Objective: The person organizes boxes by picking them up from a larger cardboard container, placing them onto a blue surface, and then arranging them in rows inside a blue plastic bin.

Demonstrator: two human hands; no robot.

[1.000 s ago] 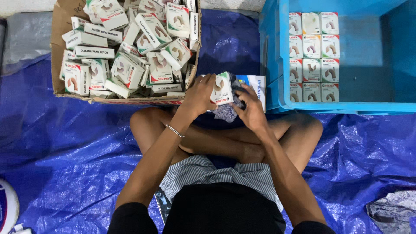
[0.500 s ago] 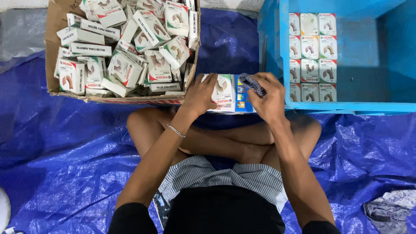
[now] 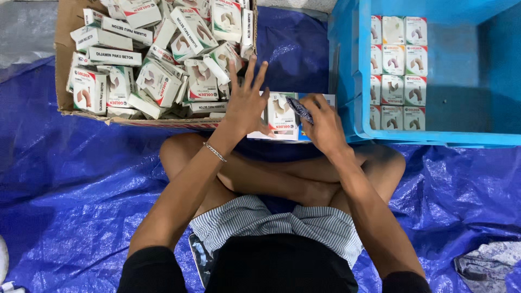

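Observation:
I sit cross-legged on a blue tarp (image 3: 81, 179). My left hand (image 3: 247, 103) is spread flat, fingers apart, its palm resting on the left part of a row of small white boxes (image 3: 282, 116) in front of my legs. My right hand (image 3: 323, 122) grips a small dark packet (image 3: 300, 110) and rests on the right end of that row. A cardboard carton (image 3: 68, 32) at upper left is heaped with several loose white boxes (image 3: 157, 59). A blue plastic crate (image 3: 467, 76) at right holds neatly stacked white boxes (image 3: 399, 70) along its left wall.
A phone-like dark object (image 3: 199, 260) lies on the tarp by my left hip. Grey crumpled cloth (image 3: 483, 268) lies at the lower right. A white rounded thing (image 3: 2, 260) shows at the lower left edge.
My left hand has let go of the box it pinched and now lies flat with fingers spread. My right hand stays on the row's right end with the dark packet.

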